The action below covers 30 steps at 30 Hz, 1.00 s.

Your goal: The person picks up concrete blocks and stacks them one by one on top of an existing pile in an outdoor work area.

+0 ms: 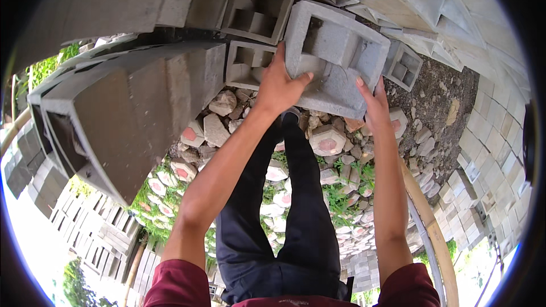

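Two-handed hold on a grey hollow block: left hand gripping its left edge, right hand gripping its lower-right edge; longer axis unclear.

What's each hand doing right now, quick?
Left hand: closed on the left edge of a hollow grey block, thumb over its rim.
Right hand: closed on the same block's right side, near the bottom corner.

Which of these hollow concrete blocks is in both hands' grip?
The pale grey block at top centre: left hand on its left side, right hand at its lower right. Neither hand holds the other blocks.
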Each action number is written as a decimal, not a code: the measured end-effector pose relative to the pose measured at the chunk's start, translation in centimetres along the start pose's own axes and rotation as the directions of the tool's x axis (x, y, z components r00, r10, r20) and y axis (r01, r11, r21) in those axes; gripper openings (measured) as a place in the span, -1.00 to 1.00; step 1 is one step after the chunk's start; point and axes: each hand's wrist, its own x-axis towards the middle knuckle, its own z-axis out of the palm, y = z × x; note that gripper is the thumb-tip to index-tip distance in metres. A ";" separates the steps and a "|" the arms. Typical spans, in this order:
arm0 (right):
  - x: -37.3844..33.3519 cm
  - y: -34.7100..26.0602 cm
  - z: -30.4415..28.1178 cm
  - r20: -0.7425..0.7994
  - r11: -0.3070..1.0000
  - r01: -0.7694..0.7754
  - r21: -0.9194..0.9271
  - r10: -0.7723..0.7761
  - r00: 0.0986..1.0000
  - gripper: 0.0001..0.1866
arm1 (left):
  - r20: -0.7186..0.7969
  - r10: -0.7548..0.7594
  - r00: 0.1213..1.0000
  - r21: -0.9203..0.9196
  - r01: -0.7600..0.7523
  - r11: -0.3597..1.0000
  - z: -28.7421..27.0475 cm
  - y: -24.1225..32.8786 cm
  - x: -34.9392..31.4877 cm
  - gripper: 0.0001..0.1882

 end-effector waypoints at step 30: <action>-27.1 -7.3 17.7 0.749 0.699 0.582 -0.415 -0.100 0.655 -0.14 | -0.411 -0.656 0.633 -0.874 -0.068 0.482 -7.9 -1.1 -39.2 -0.37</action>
